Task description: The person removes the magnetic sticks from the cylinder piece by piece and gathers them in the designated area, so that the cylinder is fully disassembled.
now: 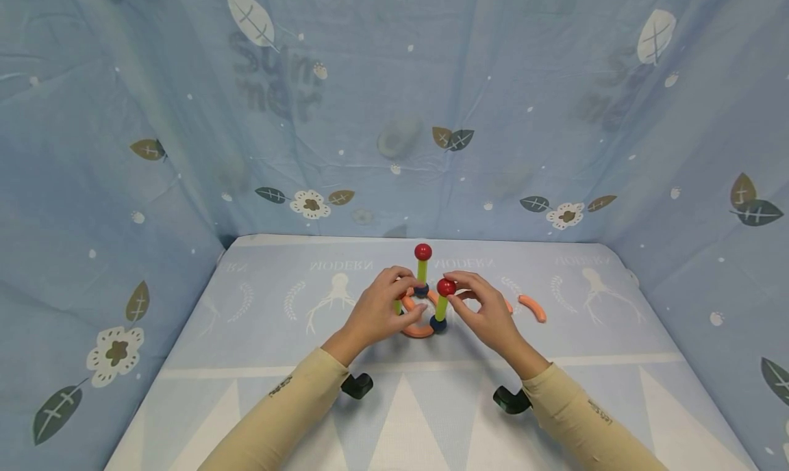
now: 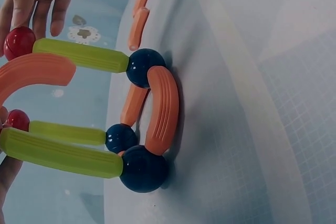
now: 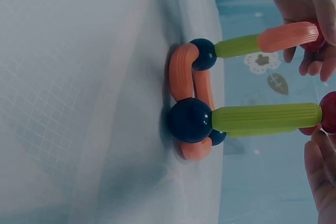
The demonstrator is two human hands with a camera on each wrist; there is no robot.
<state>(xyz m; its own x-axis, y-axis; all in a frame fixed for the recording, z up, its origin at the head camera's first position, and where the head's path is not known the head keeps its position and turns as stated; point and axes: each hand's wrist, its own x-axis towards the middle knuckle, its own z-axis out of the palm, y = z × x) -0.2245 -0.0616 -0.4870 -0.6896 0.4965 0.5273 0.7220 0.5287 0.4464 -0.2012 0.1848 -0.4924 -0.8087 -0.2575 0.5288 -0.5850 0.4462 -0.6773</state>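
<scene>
A small frame of magnetic building pieces stands on the table. Curved orange sticks (image 2: 164, 111) join its blue balls (image 3: 190, 120) at the base, and green sticks (image 3: 266, 117) rise from these, topped by red balls. My left hand (image 1: 383, 308) grips the left upright's red ball (image 3: 311, 41), partly hidden by fingers; another curved orange stick (image 3: 287, 36) sticks out from that ball, its other end free. With thumb and fingertips, my right hand (image 1: 483, 312) pinches the red ball (image 1: 446, 287) on the right upright. The rear upright's red ball (image 1: 422, 252) is untouched.
Loose curved orange sticks (image 1: 533, 308) lie right of the frame, one partly behind my right hand. A patterned cloth covers the table (image 1: 259, 334). Blue printed curtains (image 1: 394, 170) hang behind and at both sides. Dark camera mounts (image 1: 511, 400) stick out beneath both wrists.
</scene>
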